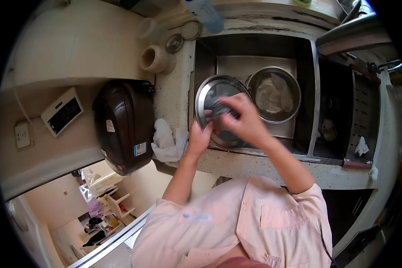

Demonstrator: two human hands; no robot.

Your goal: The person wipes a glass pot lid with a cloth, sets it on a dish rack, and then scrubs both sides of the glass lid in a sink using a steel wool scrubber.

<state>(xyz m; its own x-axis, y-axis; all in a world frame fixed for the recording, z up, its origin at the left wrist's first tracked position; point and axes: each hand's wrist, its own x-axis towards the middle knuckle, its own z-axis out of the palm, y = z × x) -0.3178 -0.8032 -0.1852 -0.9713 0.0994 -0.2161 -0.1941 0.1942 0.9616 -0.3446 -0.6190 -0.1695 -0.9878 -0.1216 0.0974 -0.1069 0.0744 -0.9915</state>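
Observation:
Over the sink [258, 60], my left hand [200, 135] grips the edge of a round glass lid [210, 88] with a broad metal rim and holds it tilted. My right hand [245, 117] is closed on a shiny, wiry steel scourer [222, 107], pressed against the lid and smeared by motion. Below my hands, part of another round metal piece [228, 139] shows, mostly covered. To the right, in the sink, stands a round metal pot [298, 96] with cloudy liquid and something pale inside.
A brown appliance [120, 125] and a white cloth [169, 145] lie left of the sink. Jars [155, 59] and a blue-white bottle [205, 15] stand at the back left. On the right are a dark basin [332, 102] and a crumpled tissue [362, 146].

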